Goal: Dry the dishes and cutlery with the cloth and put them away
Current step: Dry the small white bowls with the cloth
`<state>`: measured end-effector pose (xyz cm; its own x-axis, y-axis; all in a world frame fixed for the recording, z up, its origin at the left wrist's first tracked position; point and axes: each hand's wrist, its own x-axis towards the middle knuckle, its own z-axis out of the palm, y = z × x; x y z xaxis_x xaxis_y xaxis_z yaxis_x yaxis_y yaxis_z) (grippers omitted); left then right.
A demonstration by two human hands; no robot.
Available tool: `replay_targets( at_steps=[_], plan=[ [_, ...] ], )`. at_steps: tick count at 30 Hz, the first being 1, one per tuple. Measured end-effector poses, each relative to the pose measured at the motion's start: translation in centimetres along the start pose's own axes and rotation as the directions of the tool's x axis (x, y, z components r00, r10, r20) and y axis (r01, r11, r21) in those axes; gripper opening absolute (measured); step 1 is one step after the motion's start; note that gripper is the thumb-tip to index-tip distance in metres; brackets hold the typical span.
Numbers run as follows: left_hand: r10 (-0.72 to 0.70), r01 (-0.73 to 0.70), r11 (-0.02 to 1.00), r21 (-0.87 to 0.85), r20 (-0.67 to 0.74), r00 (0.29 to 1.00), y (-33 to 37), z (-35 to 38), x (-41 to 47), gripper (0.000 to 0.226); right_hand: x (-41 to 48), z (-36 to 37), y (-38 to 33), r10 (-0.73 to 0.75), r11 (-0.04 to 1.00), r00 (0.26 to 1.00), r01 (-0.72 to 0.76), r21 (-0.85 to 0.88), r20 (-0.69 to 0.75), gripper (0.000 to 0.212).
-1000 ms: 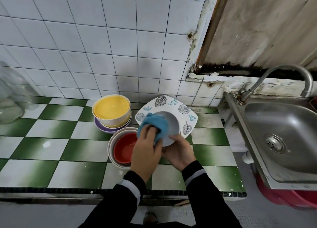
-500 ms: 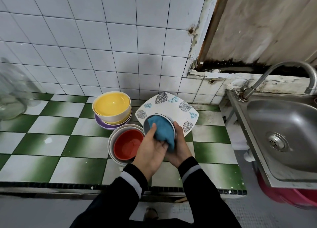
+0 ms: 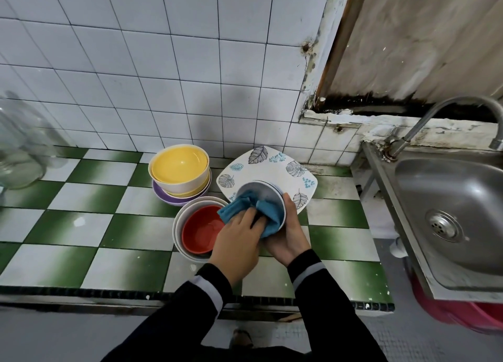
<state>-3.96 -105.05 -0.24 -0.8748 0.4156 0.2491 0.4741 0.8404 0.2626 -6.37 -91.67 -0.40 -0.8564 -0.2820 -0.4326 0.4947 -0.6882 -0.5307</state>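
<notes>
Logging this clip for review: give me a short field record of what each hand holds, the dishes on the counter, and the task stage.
left hand: grips blue cloth, pressing it into white bowl
right hand: holds the white bowl, tilted
counter: yellow bowl on purple dish; red bowl nested in pale bowls; leaf-patterned plate
right side: steel sink
stage: drying the bowl

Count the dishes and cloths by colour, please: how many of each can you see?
Yellow dishes: 2, stacked
Purple dish: 1
Red bowl: 1
White bowls: 2, the held bowl and the outer bowl round the red; more may nest there
Leaf-print plate: 1
Blue cloth: 1
Total: 8 at least
</notes>
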Motion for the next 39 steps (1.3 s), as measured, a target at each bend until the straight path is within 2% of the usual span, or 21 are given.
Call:
replay_targets(
  at_steps=[2, 4, 7, 9, 10, 11, 13, 14, 15, 17, 20, 23, 26, 29, 31, 32, 34, 35, 36, 37, 39],
  plan=[
    [-0.006, 0.006, 0.998, -0.066, 0.003, 1.0, 0.1, 0.0, 0.1, 0.043, -0.1, -0.1, -0.3, -0.005, 0.999, 0.998, 0.003, 0.032, 0.06, 0.065],
    [-0.055, 0.07, 0.972, -0.225, 0.073, 0.996, 0.3, -0.1, 0.4, 0.045, 0.0, -0.3, -0.4, 0.023, 0.999, 0.997, -0.025, 0.023, 0.076, 0.068],
    [-0.14, 0.182, 0.87, -0.457, 0.124, 0.982, 1.0, -0.5, 0.6, 0.04, 0.3, -0.4, 0.1, 0.035, 0.998, 0.997, -0.031, -0.059, 0.062, 0.077],
    [-0.206, 0.269, 0.757, -0.596, 0.173, 0.963, 1.4, -1.1, 0.9, 0.027, 0.6, -0.5, 0.3, 0.006, 0.995, 0.998, 0.0, -0.096, 0.06, 0.088],
    [-0.247, 0.335, 0.644, -0.687, 0.228, 0.942, 1.7, -1.8, 1.2, 0.02, 0.7, -0.5, 0.4, -0.012, 0.997, 0.998, 0.016, -0.075, 0.059, 0.087],
    [-0.288, 0.405, 0.458, -0.791, 0.299, 0.91, 2.1, -2.5, 1.5, 0.016, 0.7, -0.5, 0.4, -0.026, 0.999, 0.998, 0.029, -0.037, 0.058, 0.086],
    [-0.378, 0.447, -0.087, -0.89, 0.444, 0.812, 3.0, -3.9, 2.2, 0.017, 0.7, -0.4, 0.2, -0.046, 0.999, 0.996, 0.045, 0.02, 0.071, 0.089],
    [-0.426, 0.387, -0.337, -0.858, 0.506, 0.75, 3.3, -4.4, 2.6, 0.017, 0.6, -0.3, 0.0, -0.048, 0.999, 0.995, 0.046, 0.025, 0.087, 0.091],
    [-0.463, 0.301, -0.524, -0.797, 0.563, 0.685, 3.5, -4.7, 2.9, 0.016, 0.5, -0.1, -0.1, -0.044, 0.999, 0.994, 0.042, 0.029, 0.102, 0.092],
    [-0.478, 0.155, -0.746, -0.648, 0.682, 0.554, 3.5, -5.3, 3.5, 0.02, 0.4, 0.0, -0.4, -0.027, 0.999, 0.993, 0.024, 0.031, 0.111, 0.095],
    [-0.429, 0.087, -0.851, -0.518, 0.78, 0.455, 3.2, -5.8, 4.3, 0.04, 0.4, 0.0, -0.3, -0.038, 0.999, 0.993, 0.035, 0.021, 0.11, 0.098],
    [-0.439, 0.129, -0.838, -0.531, 0.795, 0.42, 3.1, -5.4, 5.3, 0.04, 0.6, 0.6, 0.6, -0.085, 0.994, 0.992, 0.091, -0.065, 0.09, 0.09],
    [-0.439, 0.089, -0.851, -0.518, 0.794, 0.419, 2.4, -5.1, 6.1, 0.039, 0.9, 1.1, 1.6, -0.093, 0.985, 0.992, 0.104, -0.137, 0.083, 0.101],
    [-0.407, 0.023, -0.868, -0.496, 0.737, 0.539, 2.3, -5.4, 5.8, 0.04, 1.3, 0.9, 1.5, -0.107, 0.987, 0.991, 0.115, -0.109, 0.076, 0.104],
    [-0.387, 0.081, -0.827, -0.557, 0.668, 0.636, 2.9, -5.4, 5.0, 0.036, 1.3, 0.9, 1.1, -0.125, 0.987, 0.989, 0.132, -0.093, 0.077, 0.102],
    [-0.385, 0.14, -0.769, -0.624, 0.626, 0.678, 3.1, -5.0, 4.5, 0.034, 1.4, 0.7, 1.0, -0.128, 0.987, 0.988, 0.135, -0.086, 0.085, 0.098],
    [-0.379, 0.282, -0.557, -0.781, 0.541, 0.751, 3.1, -4.1, 3.6, 0.028, 1.3, 0.5, 0.8, -0.123, 0.989, 0.989, 0.13, -0.075, 0.087, 0.085],
    [-0.367, 0.359, -0.387, -0.849, 0.499, 0.785, 2.9, -3.7, 3.2, 0.026, 1.4, 0.3, 0.7, -0.118, 0.99, 0.991, 0.122, -0.067, 0.07, 0.081],
    [-0.345, 0.419, -0.162, -0.893, 0.449, 0.824, 2.4, -3.3, 2.7, 0.023, 1.4, 0.0, 0.7, -0.111, 0.992, 0.993, 0.113, -0.052, 0.043, 0.079],
    [-0.301, 0.437, 0.12, -0.891, 0.387, 0.871, 1.9, -2.8, 2.3, 0.022, 1.3, -0.1, 0.7, -0.096, 0.994, 0.995, 0.097, -0.048, 0.017, 0.078],
    [-0.123, 0.268, 0.684, -0.679, 0.254, 0.959, 0.6, -1.5, 1.5, 0.033, 1.0, -0.1, 0.3, -0.059, 0.997, 0.998, 0.058, -0.054, -0.02, 0.074]
  ],
)
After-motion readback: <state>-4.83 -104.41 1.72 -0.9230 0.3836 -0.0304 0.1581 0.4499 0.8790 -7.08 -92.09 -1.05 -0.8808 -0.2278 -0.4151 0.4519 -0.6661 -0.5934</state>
